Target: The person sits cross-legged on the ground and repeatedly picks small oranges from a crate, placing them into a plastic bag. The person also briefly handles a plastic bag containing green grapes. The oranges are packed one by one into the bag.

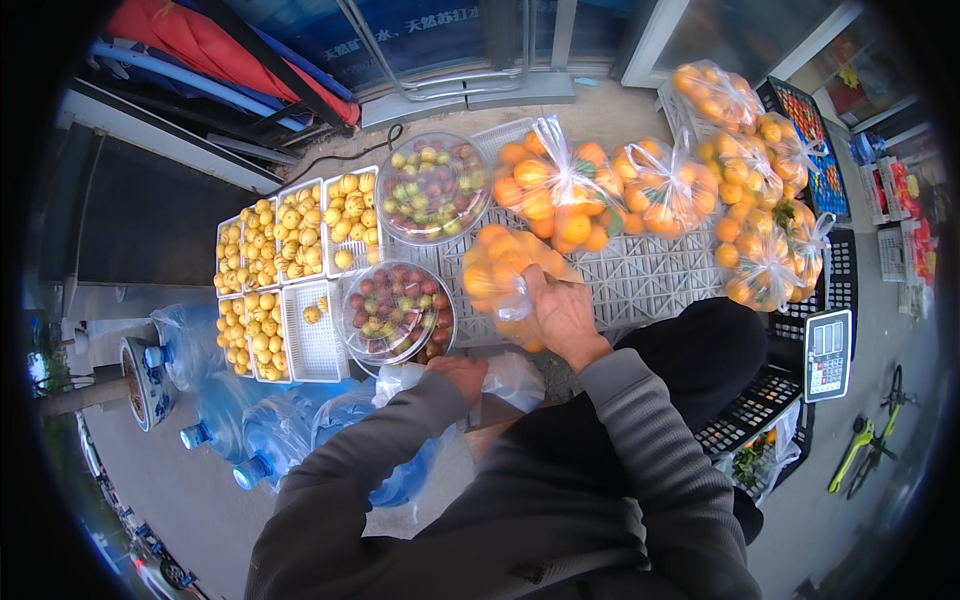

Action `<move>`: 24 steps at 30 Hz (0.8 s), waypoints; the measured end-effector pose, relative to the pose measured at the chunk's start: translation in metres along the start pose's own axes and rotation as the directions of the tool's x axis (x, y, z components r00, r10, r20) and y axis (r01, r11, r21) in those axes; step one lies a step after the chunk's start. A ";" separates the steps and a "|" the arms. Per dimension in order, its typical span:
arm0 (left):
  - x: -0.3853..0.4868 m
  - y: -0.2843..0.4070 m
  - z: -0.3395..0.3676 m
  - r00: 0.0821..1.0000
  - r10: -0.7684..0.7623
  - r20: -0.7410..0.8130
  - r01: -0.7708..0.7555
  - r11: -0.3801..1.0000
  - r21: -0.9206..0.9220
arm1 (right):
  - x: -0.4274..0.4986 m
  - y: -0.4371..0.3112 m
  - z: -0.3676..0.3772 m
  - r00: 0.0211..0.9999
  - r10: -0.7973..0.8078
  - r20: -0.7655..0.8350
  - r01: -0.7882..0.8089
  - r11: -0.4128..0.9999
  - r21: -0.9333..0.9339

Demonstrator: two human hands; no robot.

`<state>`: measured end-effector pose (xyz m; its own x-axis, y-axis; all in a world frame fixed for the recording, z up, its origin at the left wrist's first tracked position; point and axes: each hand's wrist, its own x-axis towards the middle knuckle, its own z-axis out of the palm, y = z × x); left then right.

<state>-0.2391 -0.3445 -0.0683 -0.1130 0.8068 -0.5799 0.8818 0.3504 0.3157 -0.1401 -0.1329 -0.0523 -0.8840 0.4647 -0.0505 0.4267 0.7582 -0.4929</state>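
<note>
My right hand (564,313) is closed on the gathered neck of a clear plastic bag of oranges (501,262) at the near edge of a grey plastic lattice surface (637,274). My left hand (461,377) lies by crumpled clear plastic bags (514,381); whether its fingers hold them is hidden. Just beyond it stands a round clear-lidded container of red and green fruit (397,311), with a similar lidded container (433,184) behind. More knotted bags of oranges (559,191) stand along the back and right side of the surface.
White plastic baskets (319,345) with striped yellow fruit stand at left. Large blue water bottles (281,431) are on the ground below them. At right are black crates (750,405), a digital scale's panel (827,356) and a green toy-like bicycle or scooter (855,450). My knee is beside the surface.
</note>
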 end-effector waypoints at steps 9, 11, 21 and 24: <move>-0.036 0.025 -0.071 0.993 0.072 -0.092 -0.085 0.986 -0.146 | 0.015 0.011 0.033 0.978 -0.197 0.075 0.198 0.980 -0.006; -0.039 0.021 -0.090 0.987 0.117 -0.113 -0.137 0.972 -0.189 | 0.006 0.020 0.034 0.979 -0.204 0.026 0.202 0.976 0.078; -0.062 0.003 -0.187 0.963 0.053 -0.264 -0.269 0.193 -0.943 | -0.036 0.048 -0.075 0.967 0.125 0.223 -0.155 -0.411 0.898; -0.029 0.046 -0.189 0.948 -0.029 -0.316 -0.317 -0.132 -0.939 | -0.074 0.039 -0.115 0.992 -0.103 0.067 -0.109 -0.498 0.860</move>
<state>-0.2820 -0.2622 0.1047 -0.2776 0.9050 -0.3223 -0.5109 0.1450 0.8473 -0.0361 -0.0852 0.0322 -0.9339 0.3529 -0.0575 -0.2800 -0.8219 -0.4962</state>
